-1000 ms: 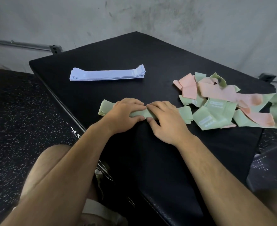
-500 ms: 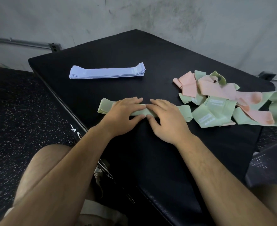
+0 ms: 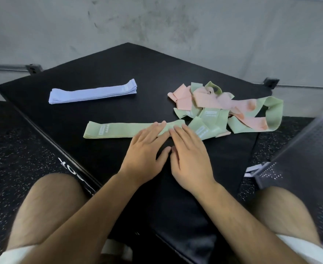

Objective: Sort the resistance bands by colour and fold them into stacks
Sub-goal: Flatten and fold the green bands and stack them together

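A scuffed grey wall [image 3: 175,25] stands behind a black pad [image 3: 118,73], whose corner points away from the person, with speckled dark floor [image 3: 14,149] on both sides. Far left on the pad lies a lilac stack [image 3: 93,93] of bands, flat and squared up, well apart from everything else. Nearer the person, a green band [image 3: 122,129] lies flat and straight across the pad, a white label [image 3: 103,130] near its left end. Its right end runs up to a loose pile [image 3: 219,109] of pink and green bands, tangled and overlapping at the right of the pad; I cannot tell whether band and pile touch. The left hand [image 3: 145,153] and right hand [image 3: 191,155] lie palm down, side by side, neither clasping anything. Their fingers are straight, and the fingertips [image 3: 158,128] press on the right part of the green band, while the palms rest on the bare pad. The thumb tips sit close together between the hands. Both bare knees [image 3: 48,199] flank the near edge of the pad. A dark perforated panel [image 3: 305,149] stands at the right edge.
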